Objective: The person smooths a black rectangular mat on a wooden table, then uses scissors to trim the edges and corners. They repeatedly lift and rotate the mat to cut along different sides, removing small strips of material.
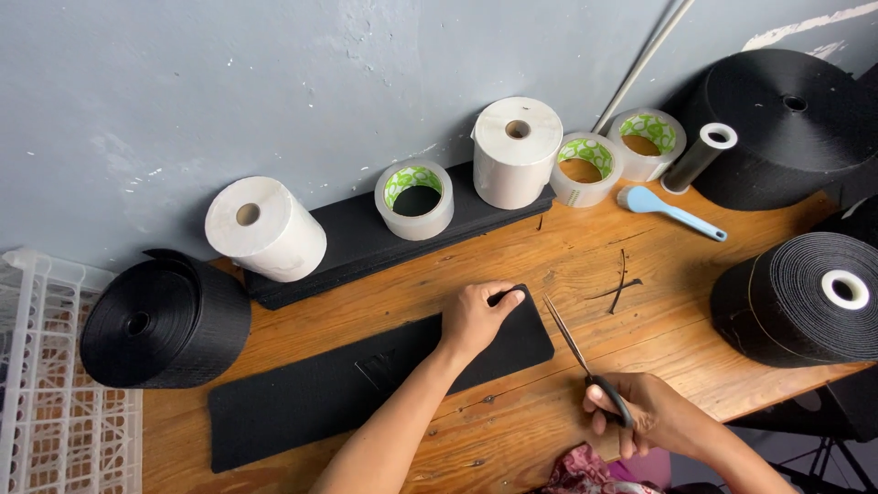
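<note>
A long black fabric strip [311,393] lies flat on the wooden table [549,265]. My left hand [476,316] presses down on the strip's right end, fingers curled over its far corner. My right hand [640,412] grips the black handles of a pair of scissors [572,343]. Their blades are parted and point up toward the strip's right edge, just clear of it. Thin black offcuts [622,285] lie on the wood to the right of the blades.
Big black rolls stand at left [165,320], right [805,297] and back right [786,119]. White paper rolls [517,151], clear tape rolls [414,198], a blue spatula [668,210] and a black slab [366,242] line the grey wall. A white plastic crate [46,402] sits far left.
</note>
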